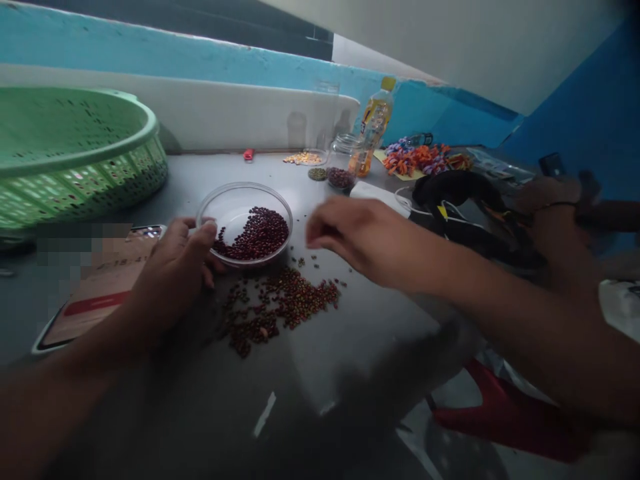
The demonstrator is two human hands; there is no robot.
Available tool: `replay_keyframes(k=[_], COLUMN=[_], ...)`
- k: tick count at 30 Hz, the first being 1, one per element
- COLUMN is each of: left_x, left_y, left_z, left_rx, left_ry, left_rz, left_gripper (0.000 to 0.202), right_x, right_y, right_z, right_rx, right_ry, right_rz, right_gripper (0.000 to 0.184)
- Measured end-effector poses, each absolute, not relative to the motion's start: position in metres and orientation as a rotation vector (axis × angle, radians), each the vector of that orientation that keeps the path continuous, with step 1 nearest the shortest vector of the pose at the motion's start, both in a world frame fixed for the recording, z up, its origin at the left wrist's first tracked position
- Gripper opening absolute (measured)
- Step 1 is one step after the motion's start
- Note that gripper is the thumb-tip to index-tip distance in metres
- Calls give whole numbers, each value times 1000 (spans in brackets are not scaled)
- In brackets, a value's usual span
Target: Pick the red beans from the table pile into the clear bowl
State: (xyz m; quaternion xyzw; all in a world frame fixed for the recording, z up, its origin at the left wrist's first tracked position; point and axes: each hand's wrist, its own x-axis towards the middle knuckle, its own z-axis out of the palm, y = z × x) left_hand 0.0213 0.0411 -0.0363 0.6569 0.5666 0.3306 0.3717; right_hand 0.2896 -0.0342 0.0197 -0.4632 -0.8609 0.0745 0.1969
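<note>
My left hand (pixel 175 260) grips the near left side of a clear round bowl (pixel 243 188), its thumb at the rim. Dark red beans (pixel 260 233) lie mostly along the bowl's right and near sides. Just in front of the bowl, a loose pile of small beans (pixel 295 297), reddish brown with greenish ones among them, is spread on the grey table (pixel 310 373). My right hand (pixel 350 233) is held above the table to the right of the bowl, apart from it. Its fingers are pinched together, and whatever they may hold is hidden.
A green basket (pixel 140 150) and a phone (pixel 100 287) are at left. Behind the bowl stand a glass jar (pixel 343 157) with dark beans, a drink bottle (pixel 376 120), yellow kernels (pixel 303 158) and green beans (pixel 317 174). Another person's hand (pixel 547 197) is at right, near black straps (pixel 460 190).
</note>
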Motion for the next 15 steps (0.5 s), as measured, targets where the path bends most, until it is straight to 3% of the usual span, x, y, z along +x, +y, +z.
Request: replay_keyframes(k=[3, 6, 10, 15], left_x=[21, 22, 26, 22], left_y=[42, 41, 39, 42], left_z=[-38, -38, -34, -37], left_rx=[1678, 1663, 1685, 1656], left_ry=[1433, 1438, 1469, 1494], left_rz=[847, 834, 835, 849], left_gripper=[52, 54, 53, 49], right_x=[254, 253, 300, 337], right_y=[4, 15, -13, -26], right_z=[30, 28, 16, -10], right_rx=[-1155, -1087, -1300, -1670], right_ry=[-2482, -2490, -2170, -2048], right_rz=[37, 89, 449, 898], right_gripper=[14, 18, 8, 10])
